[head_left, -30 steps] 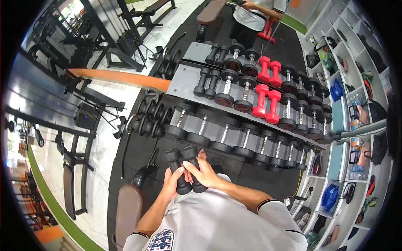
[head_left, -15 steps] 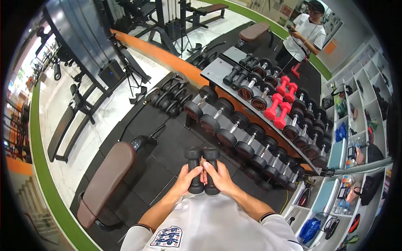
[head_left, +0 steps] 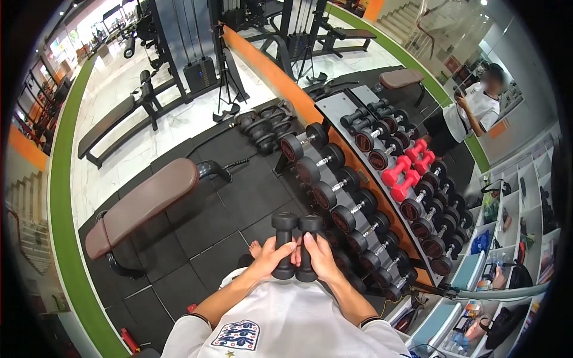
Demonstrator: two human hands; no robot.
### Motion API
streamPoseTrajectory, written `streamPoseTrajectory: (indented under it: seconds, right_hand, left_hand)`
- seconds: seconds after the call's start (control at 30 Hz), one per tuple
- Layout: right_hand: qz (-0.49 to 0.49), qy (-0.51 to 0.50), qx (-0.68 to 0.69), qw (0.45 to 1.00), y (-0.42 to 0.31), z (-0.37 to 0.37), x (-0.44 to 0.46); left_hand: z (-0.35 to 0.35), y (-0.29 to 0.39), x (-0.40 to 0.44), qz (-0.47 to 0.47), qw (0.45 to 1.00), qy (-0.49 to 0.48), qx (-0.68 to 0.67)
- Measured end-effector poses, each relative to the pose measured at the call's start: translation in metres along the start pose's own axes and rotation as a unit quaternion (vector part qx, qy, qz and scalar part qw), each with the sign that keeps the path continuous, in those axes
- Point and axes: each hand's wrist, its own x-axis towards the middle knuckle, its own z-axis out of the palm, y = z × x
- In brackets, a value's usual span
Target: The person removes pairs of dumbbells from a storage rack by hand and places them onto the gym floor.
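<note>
Two small black dumbbells are held upright side by side in front of the white shirt, nearly touching. My left hand [head_left: 272,256] is closed round the handle of the left dumbbell [head_left: 285,222], thumb across it. Round the handle of the right dumbbell [head_left: 310,224] wraps my right hand [head_left: 319,258], its thumb near the top head. The fingers of both hands meet between the two handles and are partly hidden there.
A rack [head_left: 382,206] of black and red dumbbells [head_left: 404,185] stands to the right, before a mirror. A brown padded bench [head_left: 146,200] is at the left. White shelves [head_left: 525,221] with bags line the far right. Weight machines [head_left: 191,53] stand at the back.
The view has turned left, so the rack has shifted right in the picture and the brown bench shows whole. Both hands still hold the dumbbells, now upright rather than slanted.
</note>
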Motion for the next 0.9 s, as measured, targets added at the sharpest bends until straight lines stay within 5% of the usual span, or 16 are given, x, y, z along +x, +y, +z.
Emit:
streamPoseTrajectory:
  seconds: [0.47, 0.9]
  right_hand:
    - [0.040, -0.053, -0.017, 0.998, 0.045, -0.059, -0.156]
    - [0.097, -0.183, -0.063, 0.976, 0.070, 0.020, -0.191]
  left_hand:
    - [0.104, -0.122, -0.101, 0.017, 0.997, 0.062, -0.034]
    - [0.092, -0.141, -0.216, 0.091, 0.974, 0.189, -0.081]
